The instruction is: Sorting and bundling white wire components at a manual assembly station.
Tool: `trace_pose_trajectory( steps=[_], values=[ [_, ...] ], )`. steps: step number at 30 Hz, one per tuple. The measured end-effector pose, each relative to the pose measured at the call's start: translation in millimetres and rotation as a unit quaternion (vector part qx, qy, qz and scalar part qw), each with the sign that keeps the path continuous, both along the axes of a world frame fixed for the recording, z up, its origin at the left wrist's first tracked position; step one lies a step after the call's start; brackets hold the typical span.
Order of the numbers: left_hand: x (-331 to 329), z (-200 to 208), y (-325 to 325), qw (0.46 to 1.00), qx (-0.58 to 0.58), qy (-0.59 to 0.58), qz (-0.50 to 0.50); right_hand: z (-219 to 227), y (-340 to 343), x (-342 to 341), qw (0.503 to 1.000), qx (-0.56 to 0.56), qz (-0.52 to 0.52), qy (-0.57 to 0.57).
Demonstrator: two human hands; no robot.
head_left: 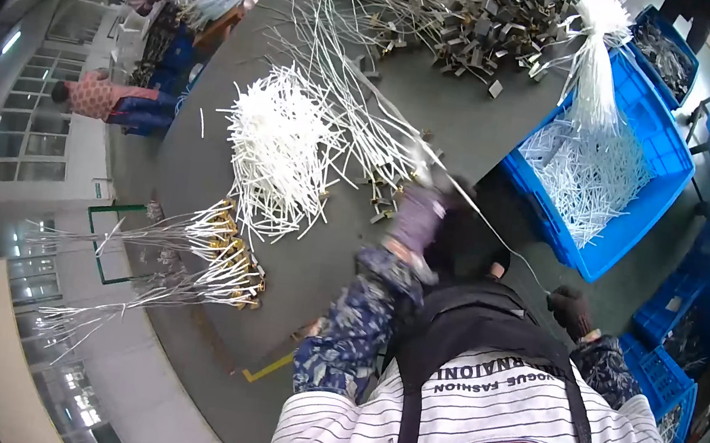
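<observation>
My left hand, in a purple-grey glove, is over the table beside the ends of the white sleeves; motion smears its fingers, so their grip is unclear. A thin pale wire runs past it from the table and down to my right hand. That hand, in a dark glove, is closed on the wire at my right side. Left of my left hand lies a heap of short white tubes. Long wires with white sleeves stretch across the table, with small metal parts near their ends.
Many metal pieces are piled at the table's far side. A blue crate on the right holds white strands and a tied bundle. Wired bundles with brass-coloured ends overhang the left edge. Two other people work at far left.
</observation>
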State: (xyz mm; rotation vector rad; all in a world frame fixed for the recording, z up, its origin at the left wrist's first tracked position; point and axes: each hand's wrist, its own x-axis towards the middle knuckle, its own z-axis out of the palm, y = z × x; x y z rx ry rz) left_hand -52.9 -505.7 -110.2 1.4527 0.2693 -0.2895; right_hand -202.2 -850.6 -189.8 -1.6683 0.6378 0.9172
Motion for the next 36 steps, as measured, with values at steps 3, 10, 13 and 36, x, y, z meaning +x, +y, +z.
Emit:
trace_pose_trajectory(
  steps=[3,10,13,36],
  values=[
    [23,30,59,0.983,-0.032,0.039,0.175,16,38,39,0.996,0.004,0.028,-0.079],
    [14,-13,60,0.978,0.173,0.023,0.117,113,220,179,0.94,0.159,0.177,-0.244],
    [30,0,123,0.978,0.156,0.002,0.135,114,257,216,0.874,0.135,0.318,-0.342],
    [63,21,24,0.929,-0.304,0.129,0.165,82,198,165,0.899,0.227,0.046,-0.372]
  ],
)
